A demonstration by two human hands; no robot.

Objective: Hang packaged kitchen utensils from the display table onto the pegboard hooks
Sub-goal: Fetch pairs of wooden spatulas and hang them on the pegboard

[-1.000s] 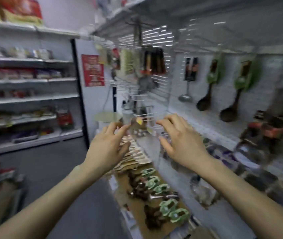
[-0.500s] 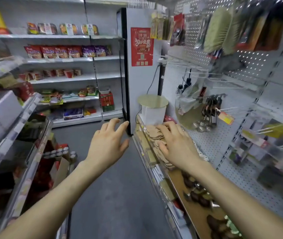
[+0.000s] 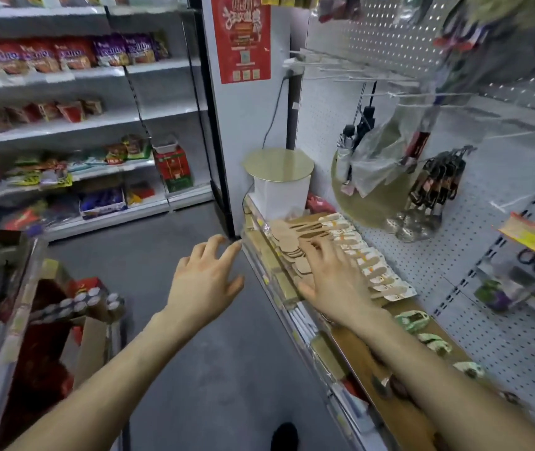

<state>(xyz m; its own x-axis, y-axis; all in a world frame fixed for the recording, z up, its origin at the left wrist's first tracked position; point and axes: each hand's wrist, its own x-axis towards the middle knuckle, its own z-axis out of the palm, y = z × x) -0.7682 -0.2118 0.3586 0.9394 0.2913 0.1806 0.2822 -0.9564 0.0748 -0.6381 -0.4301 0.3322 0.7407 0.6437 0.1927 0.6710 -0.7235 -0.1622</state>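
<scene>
I'm standing in a shop aisle. On my left, long shelves point(image 3: 162, 65) carry rows of packaged snacks point(image 3: 31, 58). On my right, a white pegboard point(image 3: 389, 43) with wire hooks point(image 3: 357, 71) holds hanging utensils point(image 3: 438, 180) and a yellow tag point(image 3: 531, 237).

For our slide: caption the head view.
Right hand spread over packaged wooden spoons on the display table; left hand open alongside.

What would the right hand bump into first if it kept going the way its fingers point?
Most likely the packaged wooden spoons fanned out on the display table. The right hand points straight at them and may be touching them; depth is unclear.
</scene>
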